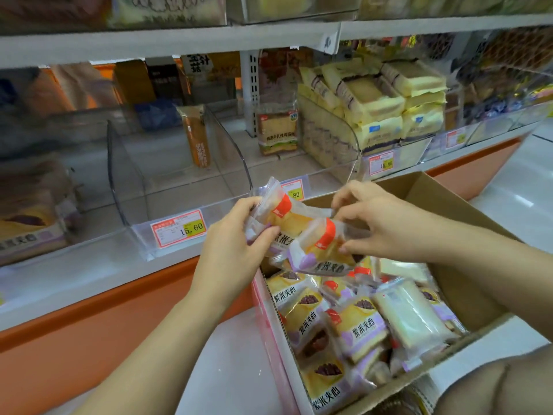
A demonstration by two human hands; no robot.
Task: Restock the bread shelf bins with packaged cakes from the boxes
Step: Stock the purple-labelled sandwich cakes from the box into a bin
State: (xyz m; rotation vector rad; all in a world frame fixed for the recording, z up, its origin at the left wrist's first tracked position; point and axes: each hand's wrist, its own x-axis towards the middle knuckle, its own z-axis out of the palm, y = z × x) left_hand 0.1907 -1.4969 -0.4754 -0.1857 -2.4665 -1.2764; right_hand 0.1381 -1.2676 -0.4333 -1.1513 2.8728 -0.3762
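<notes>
Now my left hand [236, 244] and right hand [374, 223] pinch purple-yellow plastic cake packets [317, 259], whose glossy film could slip free.

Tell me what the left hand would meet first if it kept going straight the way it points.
The left hand, gripping a cake packet, points up and right. Going straight on, it would probably first meet the front lip of the clear bin, by the price tag, though depth is unclear.

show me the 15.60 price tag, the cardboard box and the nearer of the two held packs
15.60 price tag [178, 228]: head view, its middle
cardboard box [431, 193]: head view, bare far wall
nearer held pack [327, 232]: head view, orange corner
</notes>
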